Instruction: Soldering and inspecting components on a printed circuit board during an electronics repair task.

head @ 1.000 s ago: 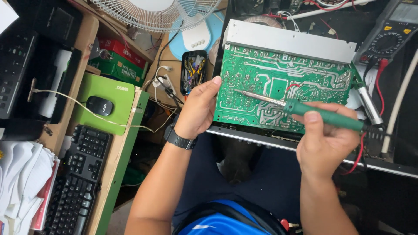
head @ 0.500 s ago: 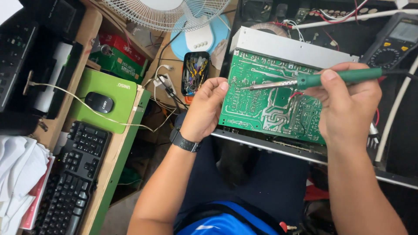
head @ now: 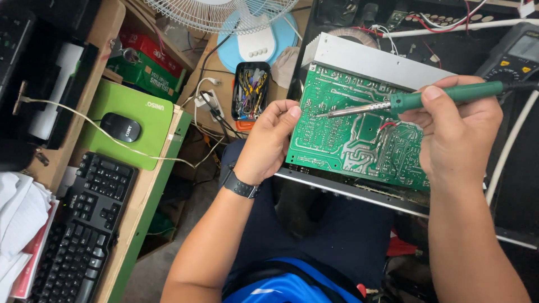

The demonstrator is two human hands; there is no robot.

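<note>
A green circuit board (head: 359, 134) with silver solder traces faces up, fixed to a ribbed metal heat sink (head: 365, 59) along its far edge. My left hand (head: 266, 143) grips the board's left edge, thumb on top; a black watch sits on that wrist. My right hand (head: 457, 132) holds a green-handled soldering iron (head: 443, 95) over the board. Its metal tip points left and ends just above the board's upper left area, close to my left thumb.
A white fan base (head: 255, 36) and a black tray of small tools (head: 251, 90) lie beyond my left hand. On the wooden shelf at left sit a black mouse (head: 119, 127) on a green pad and a black keyboard (head: 78, 230). A multimeter (head: 514, 56) lies far right.
My right hand has lifted from the board's lower right to its upper right, swinging the iron level. The tip now sits nearer the board's upper left corner. My left hand kept its grip.
</note>
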